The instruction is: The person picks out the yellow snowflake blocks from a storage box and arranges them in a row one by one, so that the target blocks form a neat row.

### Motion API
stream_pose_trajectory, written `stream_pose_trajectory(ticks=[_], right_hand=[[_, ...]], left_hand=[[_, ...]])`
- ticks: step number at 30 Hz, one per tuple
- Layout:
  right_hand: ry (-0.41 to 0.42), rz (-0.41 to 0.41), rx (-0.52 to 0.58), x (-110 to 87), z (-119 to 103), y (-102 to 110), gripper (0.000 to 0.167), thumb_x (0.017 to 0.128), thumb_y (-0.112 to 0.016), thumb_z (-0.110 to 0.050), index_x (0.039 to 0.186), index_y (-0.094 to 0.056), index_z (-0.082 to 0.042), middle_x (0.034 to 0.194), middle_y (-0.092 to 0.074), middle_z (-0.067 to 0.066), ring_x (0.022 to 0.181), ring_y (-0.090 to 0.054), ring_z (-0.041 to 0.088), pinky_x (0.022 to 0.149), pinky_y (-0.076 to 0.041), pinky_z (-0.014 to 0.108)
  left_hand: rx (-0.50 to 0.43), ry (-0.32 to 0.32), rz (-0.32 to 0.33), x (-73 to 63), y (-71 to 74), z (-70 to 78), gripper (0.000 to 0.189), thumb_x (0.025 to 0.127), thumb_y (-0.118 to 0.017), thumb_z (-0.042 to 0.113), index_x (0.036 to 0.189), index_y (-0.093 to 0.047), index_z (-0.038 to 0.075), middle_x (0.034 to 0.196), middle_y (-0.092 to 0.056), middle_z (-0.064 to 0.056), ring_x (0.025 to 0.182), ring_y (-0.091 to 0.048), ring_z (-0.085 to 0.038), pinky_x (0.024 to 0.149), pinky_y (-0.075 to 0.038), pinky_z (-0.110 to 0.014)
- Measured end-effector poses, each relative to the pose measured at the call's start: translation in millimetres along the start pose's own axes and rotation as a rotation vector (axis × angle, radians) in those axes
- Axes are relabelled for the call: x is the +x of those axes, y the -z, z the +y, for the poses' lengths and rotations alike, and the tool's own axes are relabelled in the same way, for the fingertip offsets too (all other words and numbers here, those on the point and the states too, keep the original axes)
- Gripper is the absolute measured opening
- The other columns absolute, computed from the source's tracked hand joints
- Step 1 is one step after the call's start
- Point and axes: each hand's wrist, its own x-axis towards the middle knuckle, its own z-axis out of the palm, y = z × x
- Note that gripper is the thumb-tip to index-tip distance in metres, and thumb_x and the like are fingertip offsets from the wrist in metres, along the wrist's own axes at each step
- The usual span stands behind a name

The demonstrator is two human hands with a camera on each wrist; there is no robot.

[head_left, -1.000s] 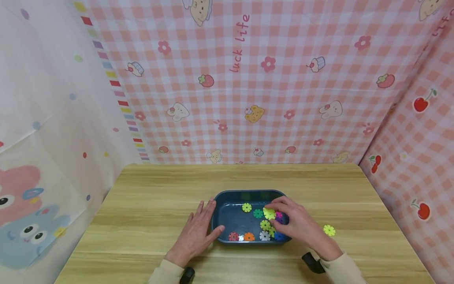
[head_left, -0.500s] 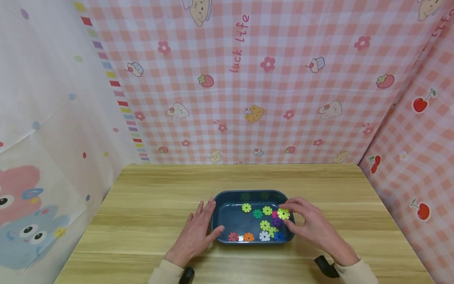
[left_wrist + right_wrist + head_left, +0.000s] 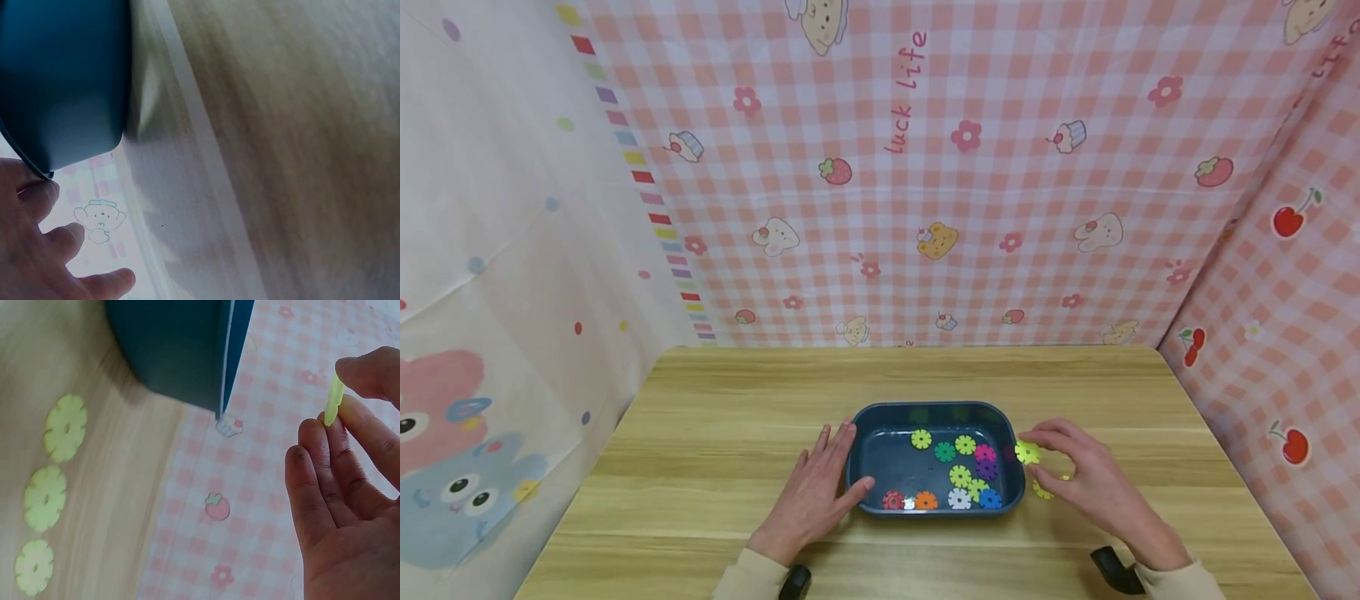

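A yellow-green snowflake disc (image 3: 1027,452), a notched plastic piece, is pinched between thumb and fingertips of my right hand (image 3: 1097,479), just off the right rim of the dark blue tub (image 3: 887,467). In the right wrist view the disc shows edge-on. My left hand (image 3: 808,492) rests at the tub's left rim, fingers extended and thumb reaching over the edge. Inside the tub lie several more discs, among them a green disc (image 3: 944,452), an orange disc (image 3: 927,500), a white disc (image 3: 959,498) and a blue disc (image 3: 990,498).
Three yellow-green discs lie in a row on the wooden table right of the tub: a near one (image 3: 34,567), a middle one (image 3: 45,499) and a far one (image 3: 65,428). My right hand partly covers them in the head view. A pink checked curtain (image 3: 880,192) hangs behind the table.
My right hand has lifted a yellow-green disc out of the tub's right side and carried it right, past the rim. The left hand has stayed at the left rim.
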Motion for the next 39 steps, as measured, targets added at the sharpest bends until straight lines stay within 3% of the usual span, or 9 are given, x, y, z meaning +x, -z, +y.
stream_pose_trajectory(ticks=[5,10,14,23,39], right_hand=[[0.021,0.045,-0.036,-7.4,11.3,4.5,0.041,0.078,-0.088,-0.002,0.116,-0.077,-0.014,0.115,-0.068,-0.002,0.101,-0.065,0.019,0.083,-0.059,0.040],[0.050,0.093,-0.043,-15.7,24.2,10.2,0.044,0.075,-0.089,0.000,0.115,-0.077,-0.013,0.113,-0.068,-0.001,0.100,-0.065,0.019,0.086,-0.049,0.015],[0.049,0.107,-0.036,-21.5,34.0,14.1,0.045,0.074,-0.089,0.003,0.114,-0.077,-0.012,0.113,-0.068,0.000,0.100,-0.064,0.015,0.088,-0.040,0.004],[0.021,0.116,-0.023,-35.9,54.9,21.1,0.045,0.073,-0.088,0.006,0.113,-0.076,-0.008,0.112,-0.069,0.002,0.104,-0.059,0.002,0.088,-0.037,0.002],[-0.107,0.081,-0.057,-56.0,84.9,33.0,0.040,0.077,-0.088,-0.001,0.114,-0.077,-0.009,0.114,-0.069,0.006,0.104,-0.056,-0.004,0.081,-0.037,0.001]], left_hand=[[0.003,-0.002,-0.003,-0.1,0.4,0.1,0.083,0.102,-0.054,0.057,0.164,-0.028,0.009,0.170,-0.027,-0.008,0.157,-0.020,-0.037,0.117,-0.028,-0.068],[0.005,-0.008,0.000,-0.3,0.8,0.4,0.082,0.102,-0.055,0.056,0.164,-0.029,0.009,0.170,-0.027,-0.008,0.156,-0.020,-0.037,0.117,-0.028,-0.068],[0.006,-0.008,-0.002,-0.4,0.8,0.5,0.083,0.102,-0.055,0.056,0.164,-0.028,0.009,0.170,-0.027,-0.008,0.156,-0.020,-0.037,0.117,-0.028,-0.068],[0.003,-0.004,-0.004,-0.4,0.8,0.6,0.083,0.102,-0.055,0.057,0.165,-0.028,0.009,0.170,-0.027,-0.009,0.157,-0.019,-0.037,0.118,-0.027,-0.068],[0.003,0.003,-0.012,-0.2,1.0,1.0,0.083,0.103,-0.054,0.057,0.165,-0.027,0.009,0.171,-0.025,-0.009,0.157,-0.019,-0.037,0.118,-0.027,-0.068]])
